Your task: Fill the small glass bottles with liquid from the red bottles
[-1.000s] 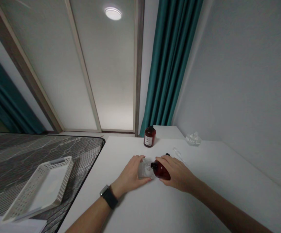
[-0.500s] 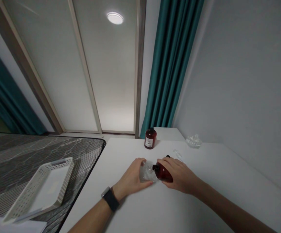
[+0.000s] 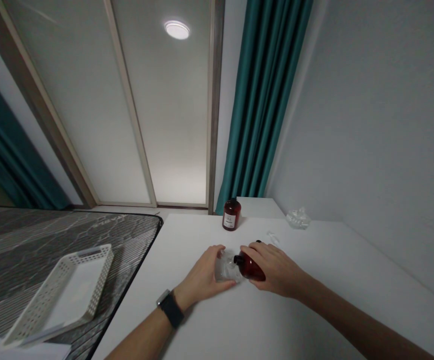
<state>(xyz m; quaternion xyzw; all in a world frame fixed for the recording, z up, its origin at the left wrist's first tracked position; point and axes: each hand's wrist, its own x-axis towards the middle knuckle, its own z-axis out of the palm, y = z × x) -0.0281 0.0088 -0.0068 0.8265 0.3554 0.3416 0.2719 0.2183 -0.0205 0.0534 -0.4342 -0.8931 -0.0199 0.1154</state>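
My left hand [image 3: 205,276], with a dark watch [image 3: 170,307] on its wrist, is curved round a clear container [image 3: 226,266] on the white table. Thumb and fingers press on its sides. In my right hand [image 3: 273,267] is a brown bottle [image 3: 251,268], tipped so that its dark neck points left over the container. Whether liquid is flowing from the neck I cannot make out. Part of the bottle is hidden behind my fingers, and a small black thing shows just above them. Farther back stands a second brown bottle [image 3: 231,215] with a white label, upright.
Crumpled clear plastic [image 3: 298,218] lies at the table's back right, and a small clear piece [image 3: 273,237] lies behind my right hand. Left of the white table [image 3: 209,330], a white perforated basket [image 3: 61,295] rests on a grey patterned surface. A wall rises on the right.
Hardly anything differs. The brown bottle and my right hand have shifted very slightly left; my left hand stays round the clear container.
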